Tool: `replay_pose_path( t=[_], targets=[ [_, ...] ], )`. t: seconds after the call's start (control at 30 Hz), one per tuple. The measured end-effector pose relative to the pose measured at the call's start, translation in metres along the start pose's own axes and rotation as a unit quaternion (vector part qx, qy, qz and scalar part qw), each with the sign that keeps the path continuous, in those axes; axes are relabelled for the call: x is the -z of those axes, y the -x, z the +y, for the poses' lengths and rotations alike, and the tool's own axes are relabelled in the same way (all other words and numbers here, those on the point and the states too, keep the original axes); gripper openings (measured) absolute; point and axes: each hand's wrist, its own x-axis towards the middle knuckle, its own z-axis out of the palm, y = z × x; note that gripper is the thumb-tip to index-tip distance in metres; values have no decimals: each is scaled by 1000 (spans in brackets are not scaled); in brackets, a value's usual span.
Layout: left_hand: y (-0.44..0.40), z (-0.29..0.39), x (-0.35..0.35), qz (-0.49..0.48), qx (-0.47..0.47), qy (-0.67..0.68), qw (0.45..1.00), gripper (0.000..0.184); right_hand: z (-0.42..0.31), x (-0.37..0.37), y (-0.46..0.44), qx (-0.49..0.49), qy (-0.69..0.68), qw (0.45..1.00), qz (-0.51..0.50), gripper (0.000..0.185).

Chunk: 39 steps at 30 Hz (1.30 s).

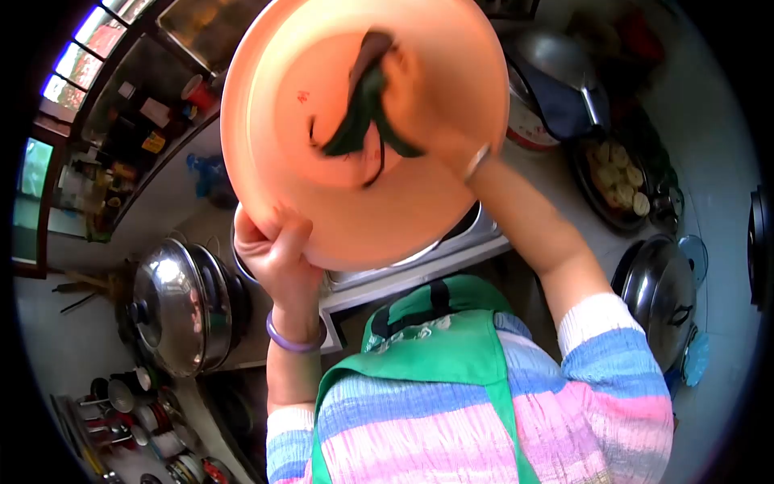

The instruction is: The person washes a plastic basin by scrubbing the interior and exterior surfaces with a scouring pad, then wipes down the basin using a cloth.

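A large pale orange plastic basin [339, 210] is held up tilted, its inside facing me. My left hand [278, 242] grips its lower left rim, with the thumb on the inner side. A purple bangle circles that wrist. Inside the basin, my right hand [423, 105], smeared by motion, is closed on a dark green cloth [363, 117]. The cloth hangs in folds with thin dark strips and lies against or just over the basin's bottom; I cannot tell which. My right fingertips are blurred.
A lidded steel pot [173, 306] stands at left, above crowded dishes [153, 427]. At right are a pan of pale round food pieces [617, 177], a wok [556, 60] and another lidded pot [657, 282]. Bottles [149, 133] line the left shelf. A metal sink edge [419, 262] shows below the basin.
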Motion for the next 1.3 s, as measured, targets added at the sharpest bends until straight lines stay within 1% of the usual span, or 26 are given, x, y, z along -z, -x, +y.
replay_pose_path(
  t=[0.03, 0.07, 0.13, 0.17, 0.27, 0.3, 0.37, 0.4, 0.47, 0.5, 0.57, 0.63, 0.7, 0.73, 0.77, 0.8, 0.87, 0.9, 0.93, 1.0, 1.07, 1.13, 1.17, 1.2, 1.27, 1.3],
  targets=[
    [3, -2, -1, 1, 4, -3, 1000, 35, -2, 7, -15, -171, -255, 951, 27, 27],
    [1, -2, -5, 6, 10, 4, 1000, 35, -8, 9, -37, -320, -484, 813, 60, 22],
    [-4, -2, -12, 14, 25, 14, 999, 34, -52, 6, -41, -284, -533, 797, -21, 15],
    [-11, -8, 13, -102, -10, 64, 993, 33, -77, 9, -36, -215, -549, 807, -21, 18],
    [-20, 21, -7, 17, -73, -47, 996, 26, -97, 28, 14, 86, -445, 891, -13, 30],
    [-20, 24, 16, -39, -66, -56, 996, 24, -79, 16, 36, 125, -457, 877, -81, 31],
    [-13, 13, 34, -65, -67, -82, 992, 25, -10, 15, 53, 139, -315, 897, -278, 30],
    [-13, 11, 36, -80, -70, -93, 990, 25, 22, -1, 54, 51, -216, 936, -273, 29],
    [-8, 5, 15, -16, -57, -86, 995, 29, 29, 13, 8, -39, -129, 989, -61, 22],
    [-8, 7, 9, -21, -21, -62, 998, 30, 25, 17, -20, -65, -169, 982, 51, 25],
    [-10, 6, -4, -16, 19, -31, 999, 29, -1, 21, -69, -136, -336, 913, 188, 35],
    [-17, 1, 5, -24, 12, -13, 1000, 29, -59, 19, -77, -150, -595, 770, 172, 42],
    [-22, 20, -18, 29, 4, -3, 1000, 25, -100, 33, -49, -51, -669, 740, 44, 42],
    [-24, 31, -30, 72, 16, -7, 997, 23, -101, 49, -30, 3, -613, 789, -40, 40],
    [-28, 27, -14, 43, -45, 30, 998, 21, -86, 51, -17, 28, -575, 807, -129, 36],
    [-34, 29, 16, -56, -48, 7, 997, 24, -67, 49, 1, 53, -531, 817, -219, 32],
    [-35, 39, 28, -56, -22, -50, 997, 28, -3, 18, 38, 208, -361, 878, -235, 23],
    [-33, 42, 29, -53, -11, -76, 996, 31, 15, 26, 30, 216, -115, 922, -301, 19],
    [-34, 40, 25, -37, -5, -84, 996, 32, 31, 37, 11, 211, 141, 905, -341, 17],
    [-36, 34, 13, -17, 24, -111, 993, 34, 52, 42, -49, 159, 135, 967, -146, 16],
    [-41, 32, 4, -45, 44, -121, 991, 36, 48, 74, -103, 387, 125, 912, 55, 18],
    [-43, 29, -2, -78, 80, -127, 986, 36, 16, 87, -116, 520, 162, 837, 52, 27],
    [-42, 28, -4, -76, 87, -126, 985, 35, 23, 82, -116, 514, 159, 843, -8, 37],
    [-41, 28, -1, -66, 64, -125, 988, 35, 48, 71, -110, 480, 92, 872, -9, 44],
    [-41, 31, 9, -37, 14, -121, 992, 35, 80, 59, -81, 382, 193, 903, -44, 45],
    [-38, 36, 0, -14, -16, -100, 995, 25, 79, 51, -62, 325, 169, 929, -49, 43]
  ],
)
